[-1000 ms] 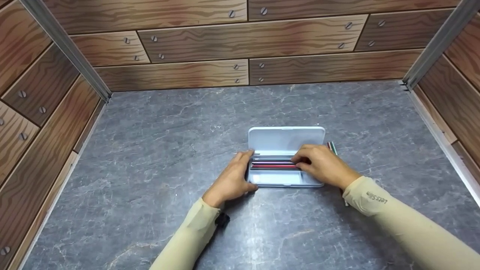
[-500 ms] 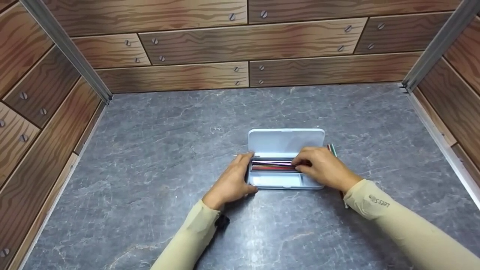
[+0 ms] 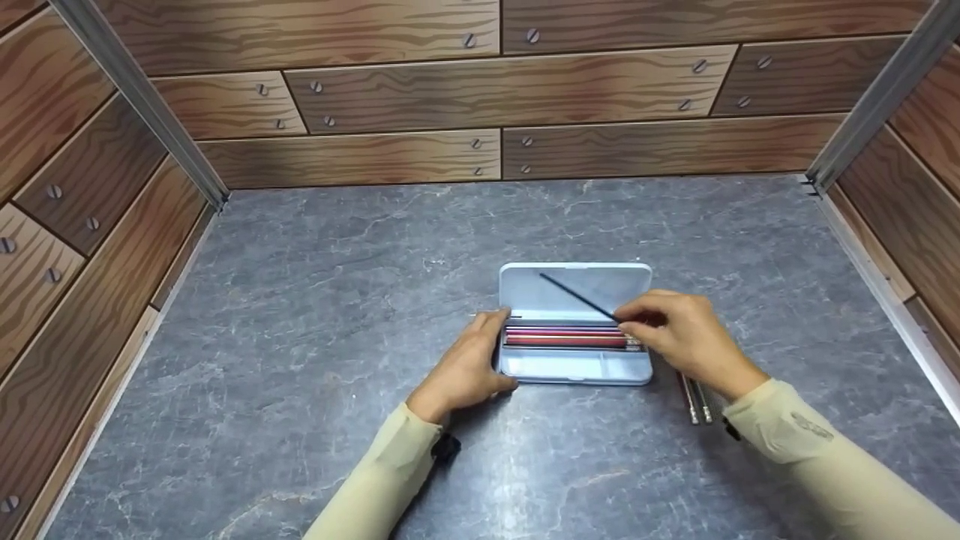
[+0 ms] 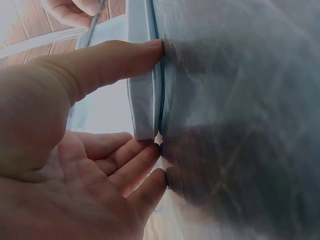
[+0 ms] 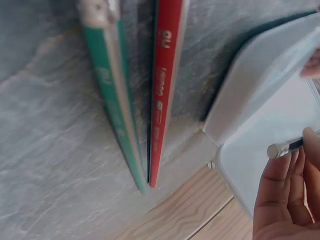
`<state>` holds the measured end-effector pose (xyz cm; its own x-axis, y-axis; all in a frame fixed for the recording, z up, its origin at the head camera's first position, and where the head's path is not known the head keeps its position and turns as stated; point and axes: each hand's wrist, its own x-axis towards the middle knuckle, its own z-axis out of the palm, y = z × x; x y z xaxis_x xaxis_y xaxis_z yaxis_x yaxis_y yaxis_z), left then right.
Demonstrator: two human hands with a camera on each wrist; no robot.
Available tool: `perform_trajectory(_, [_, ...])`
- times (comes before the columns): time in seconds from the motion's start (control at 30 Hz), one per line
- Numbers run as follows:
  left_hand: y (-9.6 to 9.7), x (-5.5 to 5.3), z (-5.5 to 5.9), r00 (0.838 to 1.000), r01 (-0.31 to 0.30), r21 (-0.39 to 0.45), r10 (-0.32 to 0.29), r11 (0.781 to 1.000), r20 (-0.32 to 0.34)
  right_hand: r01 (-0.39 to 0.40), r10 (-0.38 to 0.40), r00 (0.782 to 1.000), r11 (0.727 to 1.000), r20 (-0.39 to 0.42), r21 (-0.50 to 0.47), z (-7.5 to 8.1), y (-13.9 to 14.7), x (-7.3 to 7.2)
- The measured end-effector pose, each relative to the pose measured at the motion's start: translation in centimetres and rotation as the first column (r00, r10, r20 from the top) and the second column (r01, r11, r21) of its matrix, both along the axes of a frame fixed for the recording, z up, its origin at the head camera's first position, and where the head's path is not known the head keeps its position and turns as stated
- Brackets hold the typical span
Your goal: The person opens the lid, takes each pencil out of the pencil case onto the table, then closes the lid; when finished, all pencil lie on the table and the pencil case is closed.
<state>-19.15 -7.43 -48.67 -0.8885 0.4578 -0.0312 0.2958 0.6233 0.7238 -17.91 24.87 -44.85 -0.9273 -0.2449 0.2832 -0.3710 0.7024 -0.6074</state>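
An open white pencil case (image 3: 551, 365) lies on the table with its lid raised at the back. Several coloured pencils (image 3: 562, 339) lie side by side in its long compartment. My left hand (image 3: 463, 367) grips the case's left end, thumb at the front edge and fingers toward the hinge; the left wrist view shows its fingertips down at the table. My right hand (image 3: 686, 334) pinches a dark pencil (image 3: 576, 294) near its eraser end, (image 5: 278, 150) between thumb and fingers. That pencil slants up to the left, across the lid in the head view.
Right of the case, partly under my right hand, a red pencil (image 5: 165, 75) and a green pencil (image 5: 112, 95) lie on the grey marbled table (image 3: 337, 300). Wood-patterned panels (image 3: 390, 157) border the table at the back and sides.
My right hand has moved right and raised the dark pencil out of the compartment. The row of pencils in the case now shows more fully. My left hand stays at the case's left end.
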Motion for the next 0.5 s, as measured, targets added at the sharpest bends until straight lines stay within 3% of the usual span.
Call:
perform_trajectory(0.23, [0.0,0.1,0.1,1.000,0.000,0.001,0.000,1.000,-0.002,0.156,-0.157,0.987,0.985,-0.019,-0.075,1.1,2.0,1.3])
perform_trajectory(0.5, [0.0,0.1,0.1,1.000,0.005,0.001,-0.005,1.000,-0.010,0.327,-0.327,0.945,0.941,0.007,-0.083,1.4,5.1,2.5])
